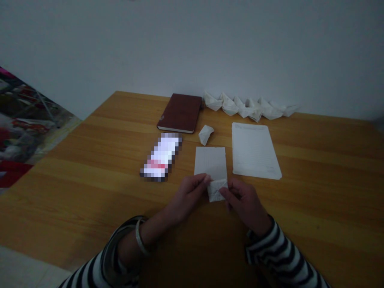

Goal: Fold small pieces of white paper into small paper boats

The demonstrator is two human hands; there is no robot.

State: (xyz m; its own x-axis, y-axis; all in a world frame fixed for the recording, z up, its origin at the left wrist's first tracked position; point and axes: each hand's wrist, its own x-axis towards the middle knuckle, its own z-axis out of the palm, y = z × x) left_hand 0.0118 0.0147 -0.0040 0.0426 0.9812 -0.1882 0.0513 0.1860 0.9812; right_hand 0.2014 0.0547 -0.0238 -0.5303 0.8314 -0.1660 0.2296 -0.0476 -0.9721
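Observation:
Between my two hands is a small folded piece of white paper [216,191], creased and held above the near edge of a flat sheet. My left hand [189,194] pinches its upper left side between thumb and fingers. On the right side, my right hand [244,202] grips it with the thumb on top. Just beyond lies the flat sheet of paper [210,160], its near edge covered by the hands and the folded piece. Farther off sits a small folded paper shape [205,135].
A lined paper stack [255,150] lies to the right. On the left are a phone [162,157] with a lit, blurred screen and a brown notebook [181,113]. Several folded paper boats [229,105] stand in a row along the wall [192,44] at the back of the wooden table [90,172].

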